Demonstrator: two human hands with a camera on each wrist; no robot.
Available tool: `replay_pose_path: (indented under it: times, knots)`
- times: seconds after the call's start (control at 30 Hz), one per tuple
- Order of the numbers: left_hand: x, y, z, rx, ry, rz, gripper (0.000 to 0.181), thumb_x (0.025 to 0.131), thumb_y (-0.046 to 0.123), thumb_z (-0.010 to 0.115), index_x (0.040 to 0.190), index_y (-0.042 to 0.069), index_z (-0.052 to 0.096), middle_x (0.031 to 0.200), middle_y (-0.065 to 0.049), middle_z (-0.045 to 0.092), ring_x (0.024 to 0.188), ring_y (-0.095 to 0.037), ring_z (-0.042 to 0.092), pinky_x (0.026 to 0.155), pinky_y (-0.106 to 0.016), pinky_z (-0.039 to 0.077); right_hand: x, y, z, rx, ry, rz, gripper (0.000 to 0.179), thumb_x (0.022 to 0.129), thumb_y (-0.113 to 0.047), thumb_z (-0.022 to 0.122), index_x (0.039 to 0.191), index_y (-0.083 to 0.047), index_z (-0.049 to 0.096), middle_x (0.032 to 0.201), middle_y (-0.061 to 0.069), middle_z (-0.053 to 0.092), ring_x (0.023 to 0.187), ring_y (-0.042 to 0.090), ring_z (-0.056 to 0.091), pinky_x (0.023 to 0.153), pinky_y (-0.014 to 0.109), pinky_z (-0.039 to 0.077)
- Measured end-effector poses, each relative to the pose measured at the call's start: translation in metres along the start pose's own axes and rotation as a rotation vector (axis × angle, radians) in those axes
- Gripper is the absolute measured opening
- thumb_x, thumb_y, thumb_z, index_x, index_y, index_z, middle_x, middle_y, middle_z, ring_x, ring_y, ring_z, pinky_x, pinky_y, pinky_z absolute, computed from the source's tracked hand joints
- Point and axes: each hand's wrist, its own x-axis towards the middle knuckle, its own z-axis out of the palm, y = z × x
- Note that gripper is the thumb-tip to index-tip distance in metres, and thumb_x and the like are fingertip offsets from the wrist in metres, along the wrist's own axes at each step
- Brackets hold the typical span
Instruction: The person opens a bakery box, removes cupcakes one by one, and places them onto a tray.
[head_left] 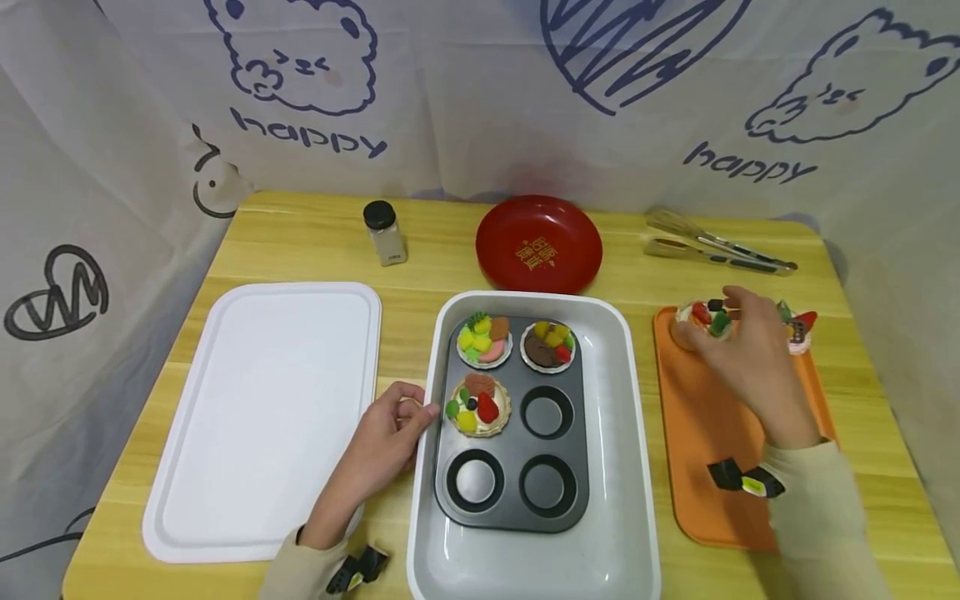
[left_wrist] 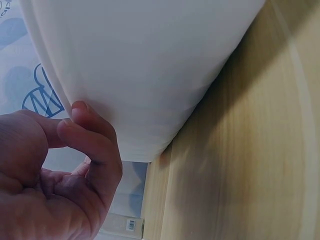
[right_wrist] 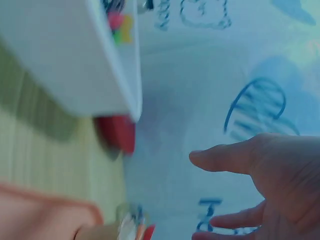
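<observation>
My left hand pinches the left rim of a deep white tub; its curled fingers show against the tub's outer wall in the left wrist view. Inside the tub lies a dark muffin tin. Three of its cups hold toy tarts: one with pineapple, a chocolate one and a strawberry one. My right hand hovers over the orange tray, thumb and fingers spread above a strawberry-topped tart. Another tart is partly hidden behind that hand.
A white tray lies at the left. Along the back stand a black-capped jar and a red plate, with a whisk and tongs at the right. A printed cloth hangs behind the table.
</observation>
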Motion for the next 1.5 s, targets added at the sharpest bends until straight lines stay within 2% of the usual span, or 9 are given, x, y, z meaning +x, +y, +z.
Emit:
replay_pose_path:
  times: [0.2, 0.33, 0.47, 0.7, 0.9, 1.07, 1.23, 1.5]
  knots:
    - [0.001, -0.001, 0.000, -0.008, -0.005, 0.009, 0.023, 0.101, 0.017, 0.061, 0.115, 0.001, 0.053, 0.074, -0.007, 0.061, 0.046, -0.016, 0.048, 0.044, -0.025, 0.041, -0.009, -0.029, -0.001, 0.054, -0.060, -0.123, 0.077, 0.094, -0.041, 0.068, 0.149, 0.004, 0.036, 0.132, 0.027, 0.051, 0.117, 0.043, 0.049, 0.090, 0.059, 0.043]
    - [0.000, -0.002, 0.000, -0.003, -0.004, 0.014, 0.023, 0.101, 0.017, 0.061, 0.115, 0.001, 0.053, 0.075, -0.007, 0.062, 0.046, -0.016, 0.049, 0.044, -0.025, 0.041, -0.014, -0.047, 0.006, 0.078, -0.085, -0.210, 0.068, 0.094, -0.032, 0.071, 0.144, 0.004, 0.043, 0.128, 0.023, 0.055, 0.114, 0.039, 0.052, 0.092, 0.057, 0.045]
    - [0.000, -0.003, -0.001, -0.002, -0.003, 0.016, 0.024, 0.101, 0.018, 0.061, 0.116, 0.001, 0.053, 0.076, -0.008, 0.063, 0.048, -0.016, 0.050, 0.044, -0.025, 0.042, -0.019, -0.063, 0.019, 0.124, -0.145, -0.291, 0.064, 0.090, -0.029, 0.076, 0.141, -0.001, 0.049, 0.124, 0.018, 0.059, 0.110, 0.033, 0.057, 0.092, 0.053, 0.049]
    - [0.000, -0.003, 0.001, -0.012, -0.012, 0.004, 0.023, 0.101, 0.019, 0.061, 0.115, 0.002, 0.053, 0.079, -0.010, 0.064, 0.049, -0.016, 0.050, 0.044, -0.024, 0.041, -0.021, -0.080, 0.046, 0.178, -0.291, -0.431, 0.063, 0.084, -0.027, 0.083, 0.136, -0.005, 0.055, 0.126, 0.009, 0.060, 0.107, 0.024, 0.060, 0.090, 0.040, 0.053]
    - [0.000, -0.003, 0.000, -0.008, -0.004, 0.013, 0.022, 0.102, 0.017, 0.060, 0.115, 0.002, 0.053, 0.078, -0.009, 0.064, 0.048, -0.018, 0.050, 0.044, -0.025, 0.041, -0.029, -0.102, 0.075, 0.167, -0.421, -0.506, 0.065, 0.080, -0.028, 0.087, 0.133, -0.005, 0.058, 0.119, 0.009, 0.061, 0.106, 0.025, 0.059, 0.091, 0.046, 0.053]
    - [0.000, -0.003, -0.001, -0.017, 0.000, 0.014, 0.022, 0.102, 0.017, 0.060, 0.115, 0.002, 0.053, 0.077, -0.008, 0.064, 0.047, -0.018, 0.049, 0.043, -0.024, 0.040, -0.034, -0.115, 0.096, 0.163, -0.507, -0.553, 0.069, 0.078, -0.023, 0.088, 0.136, -0.005, 0.055, 0.119, 0.012, 0.060, 0.108, 0.028, 0.057, 0.093, 0.045, 0.053]
    - [-0.001, -0.004, -0.001, -0.027, -0.011, 0.013, 0.023, 0.101, 0.018, 0.060, 0.116, 0.002, 0.052, 0.077, -0.008, 0.063, 0.047, -0.017, 0.048, 0.044, -0.024, 0.040, -0.038, -0.120, 0.115, 0.118, -0.521, -0.593, 0.074, 0.076, -0.024, 0.090, 0.138, -0.007, 0.054, 0.122, 0.009, 0.059, 0.109, 0.024, 0.055, 0.093, 0.040, 0.053]
    - [-0.001, -0.004, -0.002, -0.025, -0.020, 0.019, 0.023, 0.101, 0.018, 0.061, 0.115, 0.002, 0.053, 0.078, -0.009, 0.064, 0.050, -0.025, 0.052, 0.043, -0.025, 0.041, -0.042, -0.123, 0.133, 0.032, -0.551, -0.505, 0.082, 0.072, -0.035, 0.091, 0.139, -0.009, 0.052, 0.124, 0.004, 0.058, 0.109, 0.018, 0.055, 0.094, 0.038, 0.053]
